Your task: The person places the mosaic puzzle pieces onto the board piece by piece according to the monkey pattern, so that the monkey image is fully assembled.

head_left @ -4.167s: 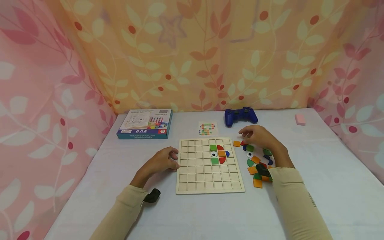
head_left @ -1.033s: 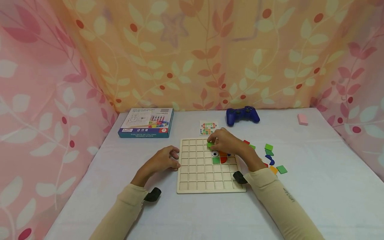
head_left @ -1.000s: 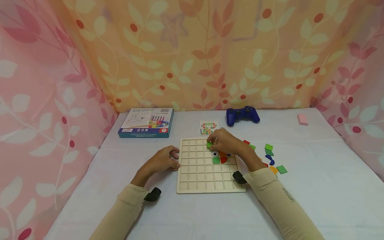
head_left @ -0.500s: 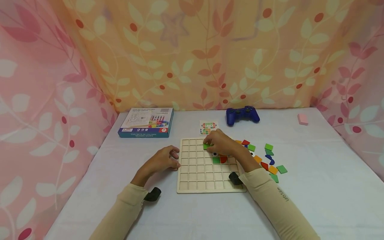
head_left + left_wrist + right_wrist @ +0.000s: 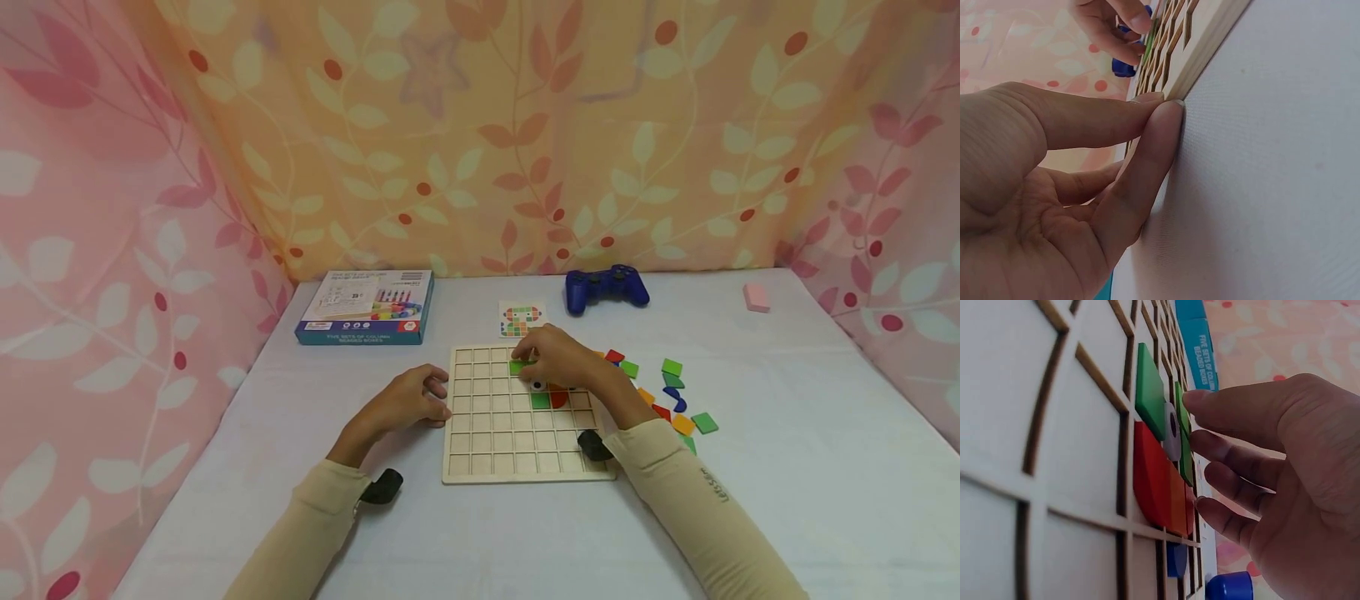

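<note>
My left hand (image 5: 411, 395) pinches the left edge of the wooden grid board (image 5: 525, 482) between thumb and index finger, as the left wrist view shows. Over the board's upper part, my right hand (image 5: 558, 354) touches a light green square tile (image 5: 517, 367) in the top area with its thumb and fingertips. The right wrist view shows the thumb (image 5: 1196, 400) right at that tile and the other fingers loosely bent. Beside it on the board sit an eye tile (image 5: 1173, 430), another green tile (image 5: 1149, 390), red pieces (image 5: 1149, 472) and a blue piece (image 5: 1177, 559). My right hand partly hides these.
Loose coloured tiles (image 5: 683, 424) lie to the right of the board. Behind it are a pattern card (image 5: 522, 317) and a blue game controller (image 5: 607, 288). A teal box (image 5: 367, 308) stands back left, a pink block (image 5: 757, 297) back right.
From above the loose tiles, my right hand has moved left to the board with the green tile, then slid it slightly left beside the earlier green one. My left hand stays at the edge.
</note>
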Demonstrator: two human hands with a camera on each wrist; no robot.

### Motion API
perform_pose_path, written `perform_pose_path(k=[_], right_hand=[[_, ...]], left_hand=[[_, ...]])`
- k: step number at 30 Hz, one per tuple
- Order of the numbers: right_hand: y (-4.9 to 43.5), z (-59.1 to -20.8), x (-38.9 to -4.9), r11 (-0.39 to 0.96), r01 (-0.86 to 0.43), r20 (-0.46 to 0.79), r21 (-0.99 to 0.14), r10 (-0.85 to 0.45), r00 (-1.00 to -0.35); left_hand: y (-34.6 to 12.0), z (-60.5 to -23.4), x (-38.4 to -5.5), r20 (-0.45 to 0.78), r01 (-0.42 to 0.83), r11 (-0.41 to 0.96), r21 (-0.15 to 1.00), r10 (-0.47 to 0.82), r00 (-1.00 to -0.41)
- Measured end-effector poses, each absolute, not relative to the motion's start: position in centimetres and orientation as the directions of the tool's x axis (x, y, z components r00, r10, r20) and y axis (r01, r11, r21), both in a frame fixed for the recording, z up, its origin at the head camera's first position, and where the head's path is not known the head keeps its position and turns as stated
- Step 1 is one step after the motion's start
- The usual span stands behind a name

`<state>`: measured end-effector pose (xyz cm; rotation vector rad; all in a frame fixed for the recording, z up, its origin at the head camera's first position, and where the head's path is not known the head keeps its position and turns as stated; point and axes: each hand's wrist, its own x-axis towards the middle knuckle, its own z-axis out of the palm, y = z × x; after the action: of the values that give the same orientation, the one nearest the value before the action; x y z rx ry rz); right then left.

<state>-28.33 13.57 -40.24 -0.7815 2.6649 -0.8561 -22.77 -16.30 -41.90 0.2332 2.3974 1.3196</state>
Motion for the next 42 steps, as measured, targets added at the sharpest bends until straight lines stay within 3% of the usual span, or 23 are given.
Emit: perform_pose_path(k=[11, 42], right_hand=[[16.7, -39.6, -27.8, 0.664, -0.363, -0.055, -0.653, -0.52, -0.852], [28.0, -39.9, -25.5, 0.817, -0.24, -0.121, -0.524, -0.351, -0.929]], left_hand=[[-16.1, -41.6, -22.6, -0.264, -0.048, 0.553, 0.832, 0.317, -0.911], [-16.1, -41.8, -22.7, -0.251, -0.042, 0.538, 0.842, 0.322, -0.913]])
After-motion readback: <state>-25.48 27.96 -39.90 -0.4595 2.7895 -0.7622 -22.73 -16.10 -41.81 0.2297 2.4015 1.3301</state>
